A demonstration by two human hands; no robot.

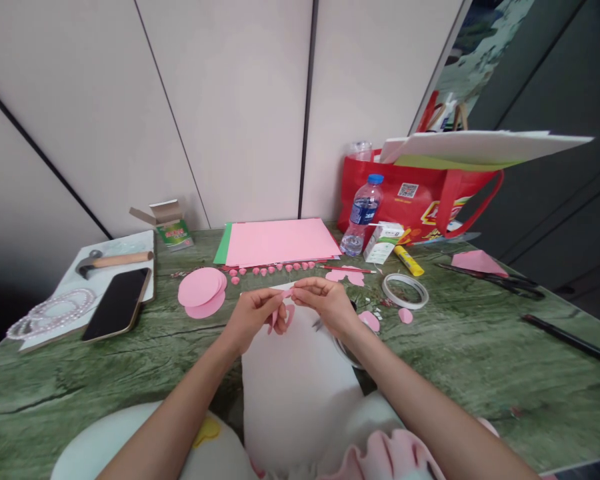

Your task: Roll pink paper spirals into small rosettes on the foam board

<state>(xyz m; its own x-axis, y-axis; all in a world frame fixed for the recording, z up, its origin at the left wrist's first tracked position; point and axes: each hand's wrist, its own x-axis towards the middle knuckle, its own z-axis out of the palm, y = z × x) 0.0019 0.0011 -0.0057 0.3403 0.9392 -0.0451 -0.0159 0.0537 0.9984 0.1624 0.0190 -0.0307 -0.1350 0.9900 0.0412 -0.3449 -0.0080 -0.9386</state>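
Between my two hands is a curled strip of pink paper, its lower end hanging in a loop. My left hand pinches it from the left, and the fingertips of my right hand close on its upper end. Both hands are above a white sheet at the table's front edge. Just behind them runs a row of small rolled pink paper pieces. Part of a pair of scissors shows beneath my right wrist, mostly hidden.
Pink paper circles lie at left, near a phone and hammer. Pink sheets are stacked at the back. At right are a tape roll, glue stick, water bottle, red bag and dark scissors.
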